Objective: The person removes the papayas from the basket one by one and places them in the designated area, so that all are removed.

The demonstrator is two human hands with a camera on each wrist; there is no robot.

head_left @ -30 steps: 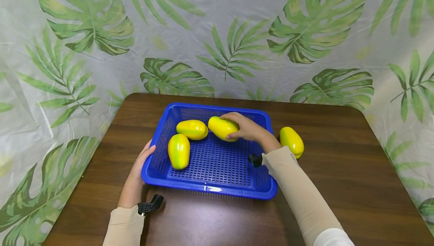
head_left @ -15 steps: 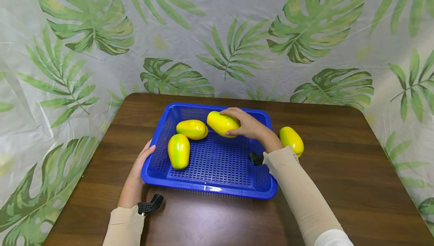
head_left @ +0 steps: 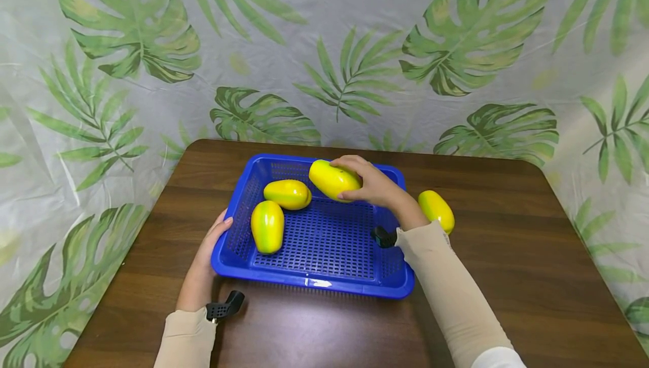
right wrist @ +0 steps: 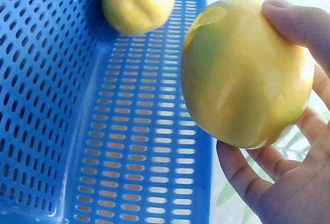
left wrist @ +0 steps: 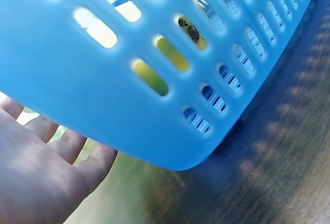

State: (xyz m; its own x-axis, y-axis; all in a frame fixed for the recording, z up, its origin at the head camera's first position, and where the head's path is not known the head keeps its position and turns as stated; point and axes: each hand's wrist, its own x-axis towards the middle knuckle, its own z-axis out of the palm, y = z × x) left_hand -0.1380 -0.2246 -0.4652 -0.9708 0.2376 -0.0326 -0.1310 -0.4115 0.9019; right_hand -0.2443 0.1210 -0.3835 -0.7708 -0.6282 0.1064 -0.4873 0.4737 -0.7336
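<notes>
A yellow-green papaya (head_left: 332,180) is raised over the back of the blue basket (head_left: 314,283), gripped from the right by my right hand (head_left: 372,187). In the right wrist view, thumb and fingers are spread round the glossy papaya (right wrist: 242,74), with the basket floor below it. My left hand (head_left: 210,244) holds the basket's left side, fingertips over the rim; the left wrist view has its fingers against the perforated wall. Two more papayas lie inside: one lengthwise (head_left: 267,227) at left front, another sideways (head_left: 287,194) behind it.
A further papaya (head_left: 437,211) lies on the brown wooden table (head_left: 507,255) just right of the basket, partly covered by the right forearm. A leaf-patterned sheet (head_left: 350,75) hangs behind the table's back edge.
My right hand has lifted the papaya up from the basket floor toward the back rim. The left hand, the basket and the other papayas have stayed put.
</notes>
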